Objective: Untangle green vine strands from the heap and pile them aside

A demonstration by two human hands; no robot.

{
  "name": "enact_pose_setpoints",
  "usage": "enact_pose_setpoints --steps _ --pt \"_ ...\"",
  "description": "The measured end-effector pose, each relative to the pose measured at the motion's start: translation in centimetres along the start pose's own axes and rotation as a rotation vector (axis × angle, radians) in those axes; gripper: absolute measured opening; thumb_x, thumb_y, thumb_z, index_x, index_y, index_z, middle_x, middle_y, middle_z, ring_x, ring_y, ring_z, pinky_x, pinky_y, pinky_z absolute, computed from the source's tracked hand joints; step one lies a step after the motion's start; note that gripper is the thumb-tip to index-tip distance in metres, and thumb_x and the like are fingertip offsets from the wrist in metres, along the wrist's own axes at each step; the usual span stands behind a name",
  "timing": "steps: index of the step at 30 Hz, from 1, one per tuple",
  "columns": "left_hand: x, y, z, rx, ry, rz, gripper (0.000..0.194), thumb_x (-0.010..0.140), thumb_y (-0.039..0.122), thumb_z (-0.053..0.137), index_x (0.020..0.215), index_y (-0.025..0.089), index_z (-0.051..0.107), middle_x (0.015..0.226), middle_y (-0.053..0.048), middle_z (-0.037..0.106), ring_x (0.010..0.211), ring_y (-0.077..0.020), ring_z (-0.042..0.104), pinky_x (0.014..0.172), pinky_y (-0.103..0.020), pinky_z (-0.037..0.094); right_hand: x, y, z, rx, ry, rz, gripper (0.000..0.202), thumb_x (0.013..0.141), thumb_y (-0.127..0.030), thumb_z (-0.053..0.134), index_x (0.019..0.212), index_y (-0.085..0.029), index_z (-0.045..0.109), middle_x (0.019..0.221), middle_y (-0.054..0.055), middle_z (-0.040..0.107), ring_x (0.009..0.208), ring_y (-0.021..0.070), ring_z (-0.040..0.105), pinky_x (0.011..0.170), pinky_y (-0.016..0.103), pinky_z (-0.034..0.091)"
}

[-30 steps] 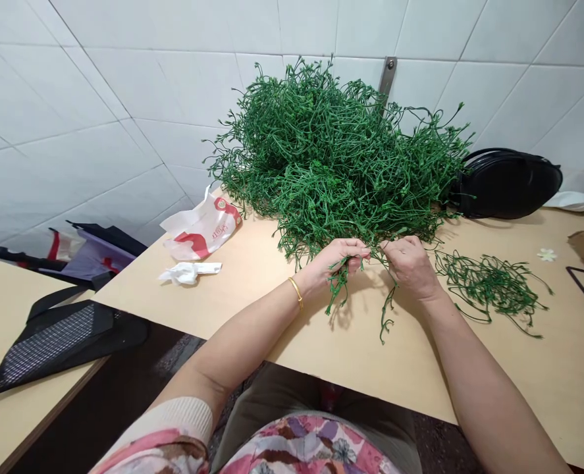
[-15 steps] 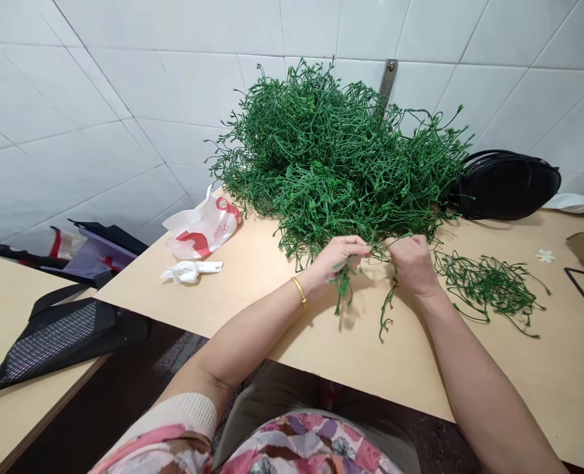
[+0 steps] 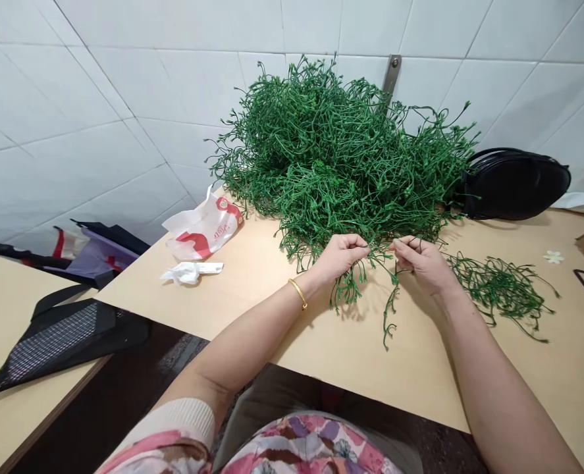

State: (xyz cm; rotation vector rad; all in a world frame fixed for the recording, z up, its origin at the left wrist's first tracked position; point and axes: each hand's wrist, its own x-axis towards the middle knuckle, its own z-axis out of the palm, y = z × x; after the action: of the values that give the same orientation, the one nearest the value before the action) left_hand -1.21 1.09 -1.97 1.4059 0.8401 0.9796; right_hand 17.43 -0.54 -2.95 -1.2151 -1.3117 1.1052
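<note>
A large tangled heap of green artificial plant stems [image 3: 331,145] with small budded tips lies against the wall. At its front edge, my left hand [image 3: 341,257] pinches a few green stems [image 3: 348,286] between thumb and fingers, their ends hanging below it. Just to the right, my right hand [image 3: 423,264] is closed in a pinch on a thin green stem [image 3: 389,309], which dangles toward the table. A strand seems to run between the two hands. Beyond my right wrist lies a smaller loose pile of green stems [image 3: 506,286].
On the table [image 3: 252,296] at left are a red-and-white plastic wrapper [image 3: 205,230] and a crumpled white tissue [image 3: 190,271]. A black bag [image 3: 519,184] stands at the back right, with a white flower piece [image 3: 553,257] in front. A black mesh bag [image 3: 54,336] rests on the left table.
My right hand has turned so its thumb and fingertips show, and has shifted slightly right. The left hand has barely moved, and the stems beneath it hang more spread out.
</note>
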Motion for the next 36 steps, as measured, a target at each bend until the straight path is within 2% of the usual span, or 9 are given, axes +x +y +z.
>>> enact_pose_setpoints --steps 3,7,11,19,23,26,29,31,36 --pt "-0.1 -0.2 0.1 0.077 -0.002 0.09 0.021 0.068 0.031 0.062 0.061 0.013 0.052 0.054 0.006 0.041 0.052 -0.0046 0.032 0.053 -0.021 0.026 -0.7 -0.6 1.3 0.034 -0.109 0.11 0.038 0.065 -0.052 0.07 0.072 -0.017 0.062 0.055 -0.005 0.039 0.046 0.0059 0.028 0.043 0.024 0.022" --pt "-0.2 -0.6 0.6 0.152 -0.029 0.138 0.017 0.069 0.027 0.059 0.061 0.013 0.053 0.057 0.005 0.044 0.056 -0.0058 0.035 0.055 -0.021 0.027 -1.3 -0.9 2.4 0.041 -0.187 0.113 0.035 0.06 -0.045 0.076 0.073 -0.016 0.062 0.06 -0.004 0.047 0.051 0.006 0.034 0.046 0.023 0.026" --pt "-0.3 -0.4 0.6 0.078 -0.114 0.025 0.021 0.066 0.032 0.063 0.062 0.013 0.055 0.053 0.006 0.041 0.052 -0.0052 0.032 0.052 -0.021 0.025 -1.2 -0.3 1.8 0.063 -0.246 0.108 0.028 0.06 -0.038 0.077 0.074 -0.018 0.063 0.068 -0.002 0.057 0.061 0.0091 0.047 0.057 0.024 0.038" --pt "-0.4 0.4 0.0 -0.003 -0.239 -0.18 0.022 0.066 0.033 0.063 0.062 0.014 0.054 0.051 0.004 0.045 0.047 -0.0053 0.037 0.048 -0.021 0.026 -1.1 0.0 1.0 0.105 -0.335 0.123 0.026 0.063 -0.042 0.074 0.072 -0.019 0.068 0.07 0.002 0.065 0.066 0.0128 0.057 0.065 0.027 0.044" --pt "-0.4 0.4 -0.1 0.022 -0.244 -0.145 0.02 0.067 0.03 0.061 0.059 0.014 0.052 0.05 0.003 0.046 0.049 -0.0059 0.041 0.051 -0.021 0.029 -1.2 -0.2 1.3 0.09 -0.308 0.146 0.031 0.062 -0.046 0.073 0.067 -0.017 0.065 0.064 0.002 0.061 0.059 0.0114 0.053 0.059 0.026 0.043" --pt "-0.3 -0.2 0.0 0.081 -0.232 -0.089 0.019 0.07 0.028 0.057 0.059 0.014 0.051 0.051 0.003 0.048 0.049 -0.0059 0.04 0.052 -0.021 0.029 -1.2 -0.4 1.6 -0.05 -0.316 0.06 0.033 0.068 -0.048 0.069 0.065 -0.017 0.06 0.06 -0.001 0.055 0.056 0.0106 0.047 0.055 0.026 0.038" --pt "-0.2 -0.7 0.1 0.179 -0.165 -0.026 0.018 0.071 0.026 0.054 0.058 0.014 0.051 0.05 0.004 0.047 0.049 -0.006 0.038 0.051 -0.021 0.029 -1.2 -0.6 1.8 -0.248 -0.296 -0.104 0.033 0.078 -0.046 0.057 0.062 -0.018 0.054 0.057 -0.003 0.045 0.054 0.0099 0.039 0.053 0.025 0.033" --pt "-0.3 -0.5 0.3 0.227 -0.125 0.009 0.018 0.07 0.024 0.055 0.056 0.014 0.05 0.049 0.004 0.045 0.049 -0.0058 0.037 0.05 -0.021 0.028 -1.1 -0.7 1.8 -0.369 -0.275 -0.203 0.032 0.083 -0.043 0.051 0.063 -0.018 0.053 0.059 -0.002 0.045 0.057 0.0108 0.039 0.055 0.025 0.032" --pt "-0.7 1.3 0.4 -0.062 -0.165 -0.152 0.021 0.062 0.03 0.065 0.058 0.014 0.051 0.046 0.005 0.043 0.042 -0.0038 0.033 0.043 -0.02 0.022 -0.8 -1.2 1.3 -0.456 -0.281 -0.331 0.035 0.087 -0.044 0.044 0.068 -0.018 0.055 0.065 0.001 0.053 0.065 0.0138 0.048 0.062 0.026 0.037"
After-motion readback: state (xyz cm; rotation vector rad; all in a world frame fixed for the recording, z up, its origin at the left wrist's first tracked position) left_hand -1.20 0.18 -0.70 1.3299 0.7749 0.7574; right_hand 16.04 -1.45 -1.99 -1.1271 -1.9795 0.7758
